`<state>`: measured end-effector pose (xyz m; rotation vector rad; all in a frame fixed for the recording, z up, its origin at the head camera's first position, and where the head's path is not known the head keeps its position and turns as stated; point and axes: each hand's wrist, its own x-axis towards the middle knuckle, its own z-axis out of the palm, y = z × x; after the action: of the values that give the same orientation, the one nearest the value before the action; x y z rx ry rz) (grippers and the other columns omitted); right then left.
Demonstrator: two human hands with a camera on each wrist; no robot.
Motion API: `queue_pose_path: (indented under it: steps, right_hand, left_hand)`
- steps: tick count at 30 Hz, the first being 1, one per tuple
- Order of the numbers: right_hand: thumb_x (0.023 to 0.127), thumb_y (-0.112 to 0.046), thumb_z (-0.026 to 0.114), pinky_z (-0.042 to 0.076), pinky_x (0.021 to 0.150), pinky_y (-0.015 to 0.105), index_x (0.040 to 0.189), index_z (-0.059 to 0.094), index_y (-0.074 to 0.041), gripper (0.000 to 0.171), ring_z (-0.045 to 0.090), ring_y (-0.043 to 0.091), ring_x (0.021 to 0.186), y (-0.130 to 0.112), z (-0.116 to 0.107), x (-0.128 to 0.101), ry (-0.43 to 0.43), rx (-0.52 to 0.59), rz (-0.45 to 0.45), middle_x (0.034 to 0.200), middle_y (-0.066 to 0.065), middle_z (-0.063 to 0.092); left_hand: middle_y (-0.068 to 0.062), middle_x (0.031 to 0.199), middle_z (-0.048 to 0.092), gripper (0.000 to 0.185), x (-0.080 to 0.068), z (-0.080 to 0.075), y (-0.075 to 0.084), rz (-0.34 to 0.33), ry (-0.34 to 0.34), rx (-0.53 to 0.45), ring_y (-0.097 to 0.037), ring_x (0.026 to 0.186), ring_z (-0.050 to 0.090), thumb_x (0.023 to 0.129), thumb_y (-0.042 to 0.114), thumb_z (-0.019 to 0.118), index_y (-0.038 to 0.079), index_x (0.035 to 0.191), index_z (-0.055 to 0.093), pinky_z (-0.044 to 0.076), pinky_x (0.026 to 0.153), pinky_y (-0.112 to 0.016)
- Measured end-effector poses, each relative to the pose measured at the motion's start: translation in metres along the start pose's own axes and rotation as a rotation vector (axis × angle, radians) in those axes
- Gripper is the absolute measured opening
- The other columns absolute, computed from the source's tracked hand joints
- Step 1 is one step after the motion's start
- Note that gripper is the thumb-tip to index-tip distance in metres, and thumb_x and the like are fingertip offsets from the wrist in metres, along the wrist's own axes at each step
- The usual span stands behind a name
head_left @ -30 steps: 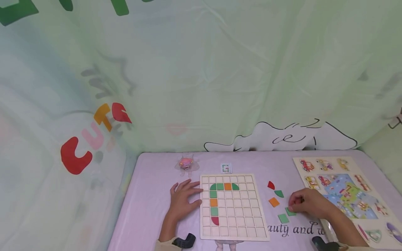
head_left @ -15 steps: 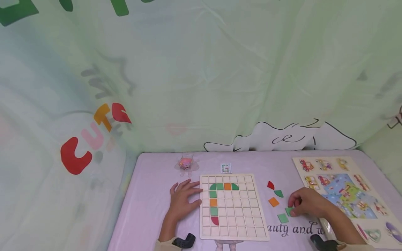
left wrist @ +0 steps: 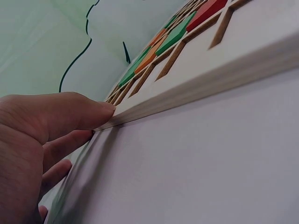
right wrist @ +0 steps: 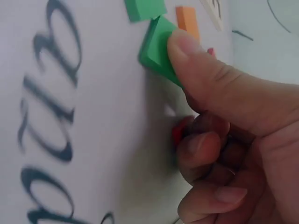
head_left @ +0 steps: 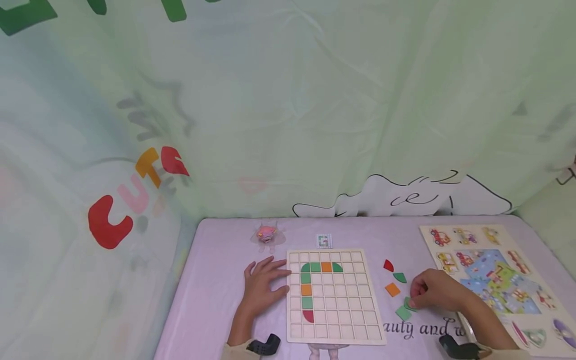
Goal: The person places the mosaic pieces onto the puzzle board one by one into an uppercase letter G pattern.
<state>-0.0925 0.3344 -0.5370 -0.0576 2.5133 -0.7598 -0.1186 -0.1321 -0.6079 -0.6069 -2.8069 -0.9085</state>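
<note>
Green tile (right wrist: 161,44), one. Place: under the thumb of the right grip (head_left: 436,291), at that grip's left end, on the pale surface (head_left: 216,300). Thumb laid on its upper face; whether a finger also catches its edge cannot be told. Outline partly covered; no clear long axis shows.

Right grip: fingers curled inward, apparently round a red piece (right wrist: 177,132), mostly hidden.

Pale green square (head_left: 403,314), one. Just left of the right grip and nearer the person; the green tile lies close against it, touch or overlap uncertain.

Orange square (head_left: 393,289), one. Left of the right grip, apart from it, a corner towards the person.

Green quarter-round (head_left: 399,277) and red quarter-round (head_left: 388,265), one each. Left of the right grip and farther from the person, the red one beyond the green.

Grid board (head_left: 333,318), one, part-filled with tiles. Left of the right grip, past the loose pieces; immediately right of the left grip.

Left grip (head_left: 262,290): fingers spread, thumb at the board's left edge, no piece held.

Deciding relation, as judged: tile directly at the right grip, board leftward of both. Right grip much the nearer; the left stands across the board.
</note>
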Motion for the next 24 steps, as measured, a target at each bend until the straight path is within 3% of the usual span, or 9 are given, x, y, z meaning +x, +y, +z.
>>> queue_pose_path:
  steps: [8,13,18,22,24]
  right_hand:
    - [0.081,-0.033,0.084,0.035,0.061,0.024,0.076,0.062,-0.017,0.028,0.049,0.007,0.068,-0.026,0.001,0.003,0.058,0.016,-0.187,0.067,-0.007,0.052]
    - [0.086,-0.032,0.080,0.036,0.060,0.024,0.082,0.061,-0.015,0.026,0.048,0.004,0.068,-0.051,0.006,0.010,0.024,0.104,-0.306,0.069,-0.008,0.051]
    - [0.088,-0.029,0.078,0.041,0.062,0.022,0.088,0.066,-0.016,0.018,0.052,0.004,0.063,-0.069,0.020,0.022,-0.045,0.192,-0.343,0.066,-0.009,0.056]
    - [0.090,-0.027,0.077,0.044,0.066,0.022,0.092,0.072,-0.017,0.012,0.056,0.006,0.068,-0.082,0.033,0.031,-0.077,0.228,-0.365,0.073,-0.007,0.064]
    - [0.090,-0.024,0.076,0.047,0.061,0.023,0.092,0.072,-0.015,0.010,0.058,0.008,0.068,-0.088,0.040,0.034,-0.100,0.258,-0.365,0.075,-0.003,0.066]
  left_hand:
    - [0.011,0.142,0.064,0.037,0.001,-0.001,0.001,-0.005,-0.007,-0.005,-0.025,0.144,0.045,0.082,0.036,0.078,0.036,0.118,0.075,0.016,0.114,-0.064]
    - [0.011,0.141,0.064,0.037,0.000,-0.001,0.001,0.000,-0.002,-0.013,-0.026,0.144,0.046,0.081,0.035,0.078,0.035,0.118,0.075,0.016,0.113,-0.065]
    - [0.011,0.141,0.064,0.037,0.000,-0.001,0.001,0.004,-0.001,-0.014,-0.026,0.144,0.046,0.081,0.035,0.079,0.035,0.118,0.075,0.016,0.113,-0.064]
    - [0.012,0.142,0.063,0.037,0.000,-0.001,0.000,0.004,-0.004,-0.011,-0.026,0.144,0.046,0.082,0.036,0.078,0.035,0.118,0.075,0.017,0.113,-0.064]
    - [0.012,0.142,0.063,0.036,0.000,-0.001,0.000,0.001,-0.006,-0.010,-0.025,0.144,0.045,0.082,0.036,0.078,0.035,0.118,0.075,0.016,0.114,-0.064]
